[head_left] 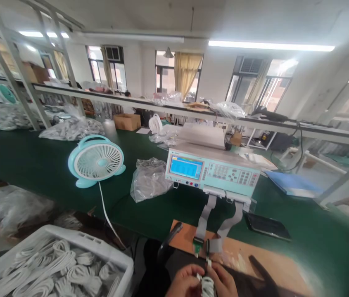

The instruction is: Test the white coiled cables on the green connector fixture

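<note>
At the bottom of the view, a small coil of white cable (pixel 207 286) sits between my two hands. My left hand (pixel 185 282) is closed around the coil's left side, its thumb and fingers pinching near a white cable end. My right hand (pixel 222 281) closes on the right side, fingers by a white plug (pixel 209 263). That plug meets or nearly touches a dark connector on one grey ribbon cable (pixel 233 218); I cannot tell whether it is seated. Beside it, a small green circuit board (pixel 197 248) ends the other ribbon cable (pixel 204 216).
Both ribbons come from a cable tester (pixel 214 169) with a lit blue screen. A wooden board (pixel 239 255) lies before it. A black phone-like slab (pixel 268 226), a turquoise fan (pixel 96 161) and a plastic bag (pixel 151 179) are nearby. A white crate (pixel 100 239) of coiled cables stands left.
</note>
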A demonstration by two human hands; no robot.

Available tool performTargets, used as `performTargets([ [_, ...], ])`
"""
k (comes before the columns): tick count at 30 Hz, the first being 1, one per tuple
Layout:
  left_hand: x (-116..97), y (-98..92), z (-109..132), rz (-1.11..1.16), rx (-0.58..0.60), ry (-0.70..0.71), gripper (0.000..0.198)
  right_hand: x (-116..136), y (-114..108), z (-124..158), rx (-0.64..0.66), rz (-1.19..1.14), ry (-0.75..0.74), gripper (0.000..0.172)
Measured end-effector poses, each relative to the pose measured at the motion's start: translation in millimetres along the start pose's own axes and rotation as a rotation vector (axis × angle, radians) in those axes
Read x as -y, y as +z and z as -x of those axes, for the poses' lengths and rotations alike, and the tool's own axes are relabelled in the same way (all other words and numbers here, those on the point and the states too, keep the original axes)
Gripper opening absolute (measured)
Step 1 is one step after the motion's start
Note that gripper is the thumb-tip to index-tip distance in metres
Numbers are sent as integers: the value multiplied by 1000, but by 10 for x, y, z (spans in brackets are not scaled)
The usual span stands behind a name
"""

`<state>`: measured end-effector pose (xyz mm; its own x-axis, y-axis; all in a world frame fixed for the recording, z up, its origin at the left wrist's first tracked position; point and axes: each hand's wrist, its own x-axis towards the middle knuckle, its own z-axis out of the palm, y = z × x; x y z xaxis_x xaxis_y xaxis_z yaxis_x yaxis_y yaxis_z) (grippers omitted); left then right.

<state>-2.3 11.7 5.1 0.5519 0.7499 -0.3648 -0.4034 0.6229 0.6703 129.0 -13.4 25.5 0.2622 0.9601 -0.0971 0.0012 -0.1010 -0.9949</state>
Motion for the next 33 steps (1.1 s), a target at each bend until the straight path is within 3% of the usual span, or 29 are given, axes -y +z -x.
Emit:
performTargets([
  [3, -101, 24, 195, 76, 51, -4, 35, 126, -22, 52, 8, 74, -10, 33],
  [6, -191, 70, 270, -1, -33, -5, 32, 170, -9, 53, -1, 49, 25, 33],
  [14, -132, 76, 212, -117, -204, 6, 31, 80, 33, 59, 26, -55, 139, 29],
  [22, -168, 124, 165, -262, -240, 61, 29, 50, 27, 10, -14, -175, 192, 28],
  [33, -136, -16, 105, -486, -192, 105, 26, 40, -7, 32, 48, -185, 166, 22],
])
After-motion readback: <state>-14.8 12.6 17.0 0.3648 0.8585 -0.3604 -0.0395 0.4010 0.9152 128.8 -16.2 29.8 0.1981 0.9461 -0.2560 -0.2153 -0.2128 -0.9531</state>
